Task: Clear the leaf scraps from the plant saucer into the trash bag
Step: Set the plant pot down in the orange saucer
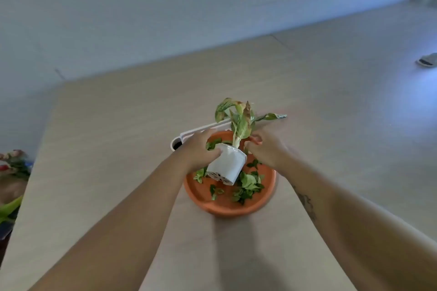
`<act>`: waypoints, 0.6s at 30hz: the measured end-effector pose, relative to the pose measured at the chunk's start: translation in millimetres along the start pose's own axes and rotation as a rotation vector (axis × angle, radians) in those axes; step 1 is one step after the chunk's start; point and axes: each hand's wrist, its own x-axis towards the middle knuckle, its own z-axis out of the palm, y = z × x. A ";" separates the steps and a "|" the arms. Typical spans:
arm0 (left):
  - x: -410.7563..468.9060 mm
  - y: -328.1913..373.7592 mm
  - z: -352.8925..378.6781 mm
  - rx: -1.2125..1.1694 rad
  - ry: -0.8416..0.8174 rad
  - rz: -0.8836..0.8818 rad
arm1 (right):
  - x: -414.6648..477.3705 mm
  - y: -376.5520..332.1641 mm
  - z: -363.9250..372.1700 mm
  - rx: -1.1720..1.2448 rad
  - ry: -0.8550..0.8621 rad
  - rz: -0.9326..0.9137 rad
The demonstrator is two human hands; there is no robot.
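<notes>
An orange plant saucer (227,209) sits on the beige table, with several green leaf scraps (248,185) lying in it. A small white pot (227,166) with a drooping plant (240,123) is tilted away from me above the saucer, its holed bottom showing. My left hand (199,150) grips the pot's left side. My right hand (267,150) is at the pot's right rim with fingers curled; whether it grips the pot or a scrap I cannot tell. No trash bag is in view.
A white object with a dark opening (179,143) lies just behind the saucer, partly hidden by my left hand. Colourful flowers and green stems (14,168) lie off the table's left edge. A grey item (426,60) rests at the far right.
</notes>
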 end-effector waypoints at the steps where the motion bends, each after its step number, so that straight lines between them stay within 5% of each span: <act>1: 2.8 -0.4 3.7 -0.025 -0.030 -0.027 | 0.6 4.7 4.4 0.031 -0.014 0.052; 8: 20.7 -19.9 23.8 -0.187 -0.082 -0.105 | 3.9 27.1 33.3 0.065 -0.117 0.194; 18: 35.6 -26.0 38.1 -0.333 -0.066 -0.114 | 8.3 45.9 49.1 0.524 -0.081 0.304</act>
